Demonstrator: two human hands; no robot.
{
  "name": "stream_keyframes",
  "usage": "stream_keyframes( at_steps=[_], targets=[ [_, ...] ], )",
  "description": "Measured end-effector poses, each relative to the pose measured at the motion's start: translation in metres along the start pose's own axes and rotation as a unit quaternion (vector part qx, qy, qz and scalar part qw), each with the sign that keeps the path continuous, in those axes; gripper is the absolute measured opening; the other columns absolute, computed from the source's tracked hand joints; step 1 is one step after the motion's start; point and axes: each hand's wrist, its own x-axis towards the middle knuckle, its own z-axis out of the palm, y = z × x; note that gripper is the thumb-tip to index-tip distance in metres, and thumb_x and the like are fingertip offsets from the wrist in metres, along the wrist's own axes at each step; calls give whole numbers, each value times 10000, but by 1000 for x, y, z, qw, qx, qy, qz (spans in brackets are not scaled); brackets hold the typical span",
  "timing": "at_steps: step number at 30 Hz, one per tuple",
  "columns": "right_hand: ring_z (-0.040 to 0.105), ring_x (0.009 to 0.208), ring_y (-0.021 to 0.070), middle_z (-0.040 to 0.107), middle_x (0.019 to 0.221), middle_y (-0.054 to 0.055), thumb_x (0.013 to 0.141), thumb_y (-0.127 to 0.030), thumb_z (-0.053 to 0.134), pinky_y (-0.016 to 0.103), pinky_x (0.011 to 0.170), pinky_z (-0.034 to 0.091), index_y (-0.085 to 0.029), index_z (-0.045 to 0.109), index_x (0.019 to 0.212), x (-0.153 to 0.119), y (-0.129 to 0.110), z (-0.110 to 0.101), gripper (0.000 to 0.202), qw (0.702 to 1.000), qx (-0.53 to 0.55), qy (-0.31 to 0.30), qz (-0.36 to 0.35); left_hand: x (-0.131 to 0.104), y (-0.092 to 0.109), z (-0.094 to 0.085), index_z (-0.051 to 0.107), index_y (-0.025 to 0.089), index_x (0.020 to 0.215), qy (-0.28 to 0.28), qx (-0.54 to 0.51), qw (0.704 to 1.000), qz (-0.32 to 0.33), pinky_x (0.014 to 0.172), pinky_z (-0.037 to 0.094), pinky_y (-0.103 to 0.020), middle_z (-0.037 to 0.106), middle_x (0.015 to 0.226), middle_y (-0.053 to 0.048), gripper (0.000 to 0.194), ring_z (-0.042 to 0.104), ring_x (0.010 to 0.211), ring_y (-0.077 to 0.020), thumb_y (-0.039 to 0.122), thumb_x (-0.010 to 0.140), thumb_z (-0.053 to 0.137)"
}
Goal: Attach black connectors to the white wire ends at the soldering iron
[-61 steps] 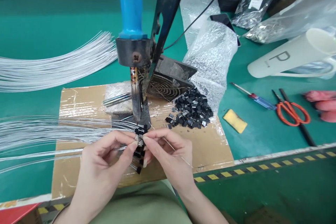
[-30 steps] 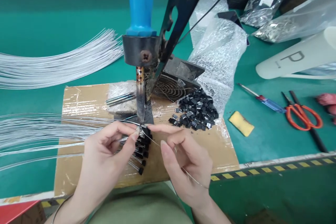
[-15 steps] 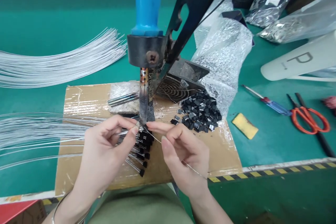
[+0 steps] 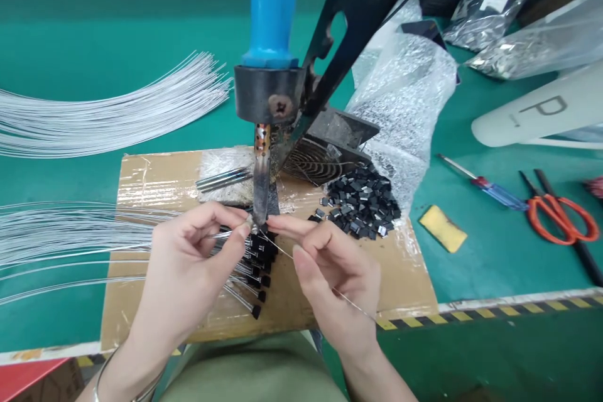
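A soldering iron with a blue handle [image 4: 271, 19] points straight down from a black bracket [image 4: 325, 56], its tip between my fingertips. My left hand [image 4: 191, 270] is closed in a pinch on a thin white wire [image 4: 219, 236], whose end is hidden at the tip. With thumb and fingers, my right hand [image 4: 342, 279] grips a strand of solder wire [image 4: 277, 245], which runs up to the same spot and trails back across the palm. Below the fingers lie several white wires ending in black connectors [image 4: 257, 279], on a cardboard sheet [image 4: 136, 191].
Loose black connectors [image 4: 365, 201] are heaped right of a black fan [image 4: 315, 157]. White wire bundles [image 4: 141, 119] lie at left. Further right are bubble wrap [image 4: 400, 100], a yellow sponge [image 4: 443, 228], a screwdriver [image 4: 499, 195], orange-handled scissors [image 4: 560, 220] and a white cup [image 4: 527, 113].
The whole view has shifted slightly, so everything appears a little further right. Both hands keep their grip at the iron tip, with little other visible movement.
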Motion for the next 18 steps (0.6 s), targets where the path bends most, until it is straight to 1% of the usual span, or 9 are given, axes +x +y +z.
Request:
stream_keyframes(
  at_steps=[3,6,9,13,18],
  targets=[
    [800,1139,244,840,1221,57,970,-102,646,391,1025,616,-245,604,795,0,0,0,230,1000,0,-1,2,5,5,4,788,194,873,0,-2,1000,4,586,559,-271,779,809,-52,274,693,688,-196,417,749,890],
    [800,1138,252,839,1223,66,973,-118,658,403,1025,617,-245,605,797,-1,0,-1,224,1000,-5,-1,-1,5,5,4,789,192,868,-2,-2,1000,6,589,558,-269,779,807,-54,273,689,686,-192,419,753,887],
    [802,1128,238,841,1218,52,969,-104,662,379,1021,614,-244,608,791,-1,-1,-1,233,1000,-4,1,-6,0,-1,-1,786,189,830,-5,-1,1000,8,570,528,-253,772,805,-48,217,653,650,-165,374,768,881],
    [803,1128,235,840,1218,54,959,-83,660,366,1011,617,-240,602,780,-1,-3,-1,245,1000,1,1,-7,-7,-6,-8,783,195,787,-28,-16,999,12,556,462,-212,752,811,-24,96,597,628,-116,268,828,830],
    [805,1119,247,840,1213,68,964,-99,662,388,1001,628,-243,603,784,0,-4,0,238,1000,-2,-2,-2,-8,-6,-10,794,212,804,-34,-29,999,13,584,456,-204,742,806,-9,51,600,662,-115,228,848,814]
  ],
)
